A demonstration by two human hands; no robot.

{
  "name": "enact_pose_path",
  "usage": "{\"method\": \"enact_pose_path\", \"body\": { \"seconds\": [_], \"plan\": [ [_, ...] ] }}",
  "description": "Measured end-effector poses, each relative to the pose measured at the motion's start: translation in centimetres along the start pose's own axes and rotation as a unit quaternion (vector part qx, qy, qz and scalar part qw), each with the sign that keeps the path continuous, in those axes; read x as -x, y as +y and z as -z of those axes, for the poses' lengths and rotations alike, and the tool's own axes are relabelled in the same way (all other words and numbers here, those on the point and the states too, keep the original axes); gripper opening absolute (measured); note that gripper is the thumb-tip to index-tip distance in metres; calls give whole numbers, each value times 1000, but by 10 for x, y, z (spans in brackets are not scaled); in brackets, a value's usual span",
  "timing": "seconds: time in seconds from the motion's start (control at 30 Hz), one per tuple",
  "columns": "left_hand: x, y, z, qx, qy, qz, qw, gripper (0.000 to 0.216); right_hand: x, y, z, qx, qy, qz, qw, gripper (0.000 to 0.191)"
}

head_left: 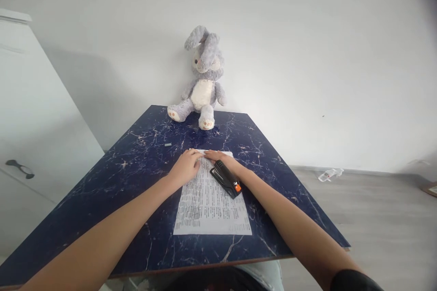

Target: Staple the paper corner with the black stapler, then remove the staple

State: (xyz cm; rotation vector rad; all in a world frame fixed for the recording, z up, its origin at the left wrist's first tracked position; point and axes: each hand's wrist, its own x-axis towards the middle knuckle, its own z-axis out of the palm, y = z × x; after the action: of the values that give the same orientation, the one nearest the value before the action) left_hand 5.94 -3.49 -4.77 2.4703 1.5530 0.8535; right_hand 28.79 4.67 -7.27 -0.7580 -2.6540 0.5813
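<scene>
A printed sheet of paper lies on the dark blue marbled table. My left hand rests on the paper's far left corner, its fingers curled and pressed onto the sheet. My right hand lies flat on the far edge, fingers stretched toward the left hand. A black stapler with an orange end lies on the paper, right beside my right wrist. A small strip of staples lies on the table beyond my left hand.
A grey plush rabbit sits at the table's far edge against the white wall. A white cabinet stands at the left. A clear plastic bottle lies on the floor at the right.
</scene>
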Motion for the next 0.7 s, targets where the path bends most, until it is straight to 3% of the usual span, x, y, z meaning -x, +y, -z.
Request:
{"method": "enact_pose_path", "body": {
  "seconds": [0.1,0.23,0.3,0.4,0.5,0.6,0.7],
  "plan": [
    [2,0,-3,-40,-36,-4,999,36,2,-8,7,-17,26,13,999,41],
    [2,0,0,-88,-54,35,994,33,16,-27,43,-29,94,-24,995,37],
    [3,0,1,-112,-64,51,990,32,29,-38,65,-65,45,-35,996,47],
    [3,-1,1,-132,-79,59,986,33,43,-54,84,-101,-63,1,993,40],
    [4,-2,2,-132,-76,66,986,33,45,-63,83,-81,-72,19,994,43],
    [3,-5,3,-121,-69,80,987,32,41,-65,75,-71,-38,58,995,31],
    [2,-10,0,-109,-63,86,988,33,38,-58,73,-94,-17,57,994,31]
  ]
}}
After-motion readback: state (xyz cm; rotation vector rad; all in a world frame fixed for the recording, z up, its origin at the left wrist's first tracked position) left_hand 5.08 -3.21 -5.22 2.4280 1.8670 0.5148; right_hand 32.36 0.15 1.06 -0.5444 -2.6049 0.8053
